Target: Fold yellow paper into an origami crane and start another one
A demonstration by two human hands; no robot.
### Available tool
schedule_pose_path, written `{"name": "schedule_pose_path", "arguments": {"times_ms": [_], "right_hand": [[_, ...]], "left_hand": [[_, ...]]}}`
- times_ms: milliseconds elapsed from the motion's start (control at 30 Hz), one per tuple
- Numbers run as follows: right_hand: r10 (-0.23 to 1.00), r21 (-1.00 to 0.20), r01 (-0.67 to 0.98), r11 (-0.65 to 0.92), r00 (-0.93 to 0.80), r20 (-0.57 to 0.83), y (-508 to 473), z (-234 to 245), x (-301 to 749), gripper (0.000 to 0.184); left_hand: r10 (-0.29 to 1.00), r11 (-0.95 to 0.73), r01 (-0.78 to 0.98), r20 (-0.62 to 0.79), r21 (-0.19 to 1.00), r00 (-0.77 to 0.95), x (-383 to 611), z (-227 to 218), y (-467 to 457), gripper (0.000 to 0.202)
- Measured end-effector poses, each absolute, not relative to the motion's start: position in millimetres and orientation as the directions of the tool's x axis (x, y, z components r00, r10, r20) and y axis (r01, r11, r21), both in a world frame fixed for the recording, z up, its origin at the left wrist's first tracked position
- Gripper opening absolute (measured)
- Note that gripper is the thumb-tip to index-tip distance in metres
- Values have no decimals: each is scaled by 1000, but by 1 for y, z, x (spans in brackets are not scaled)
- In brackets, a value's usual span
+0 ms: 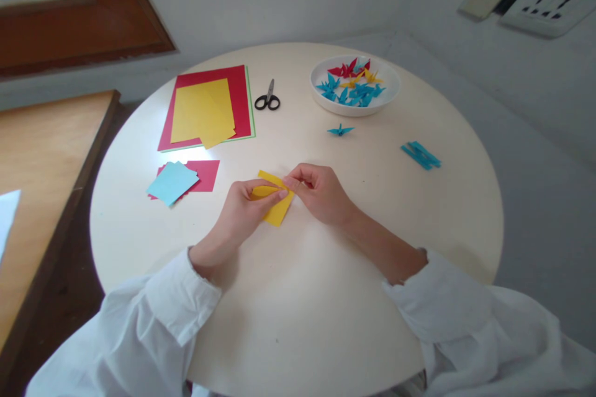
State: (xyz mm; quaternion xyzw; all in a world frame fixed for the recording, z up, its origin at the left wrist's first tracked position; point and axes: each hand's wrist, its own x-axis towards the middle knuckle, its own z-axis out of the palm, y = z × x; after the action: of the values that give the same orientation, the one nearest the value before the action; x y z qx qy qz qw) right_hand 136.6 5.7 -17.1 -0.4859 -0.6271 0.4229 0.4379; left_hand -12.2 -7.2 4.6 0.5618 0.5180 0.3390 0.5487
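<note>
Pinches yellow paper [278, 214] in left hand [242, 209] and right hand [322, 193], both closed on it, on table [302, 304].

Round table [326, 298] bearing black scissors [267, 99], a white dish [354, 111] of paper cranes [351, 84], and yellow sheets [202, 111] on a red sheet [239, 93]. One blue crane [340, 130] lies near the dish.

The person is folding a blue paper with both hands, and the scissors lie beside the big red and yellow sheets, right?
Not quite. The head view shows the paper held by the left hand and right hand is yellow, not blue. The scissors do lie beside the big red and yellow sheets.
</note>
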Motion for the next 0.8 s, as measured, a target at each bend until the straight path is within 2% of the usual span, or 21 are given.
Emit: {"name": "schedule_pose_path", "arguments": {"times_ms": [467,800], "right_hand": [[984,-964,225,143,-141,113,6,-16,136,22],[976,-981,172,91,-213,53,11,-15,142,24]], "left_hand": [[953,158,197,-201,968,225,-13,4,-7,29],[956,167,185,-205,969,212,-15,1,-5,33]]}}
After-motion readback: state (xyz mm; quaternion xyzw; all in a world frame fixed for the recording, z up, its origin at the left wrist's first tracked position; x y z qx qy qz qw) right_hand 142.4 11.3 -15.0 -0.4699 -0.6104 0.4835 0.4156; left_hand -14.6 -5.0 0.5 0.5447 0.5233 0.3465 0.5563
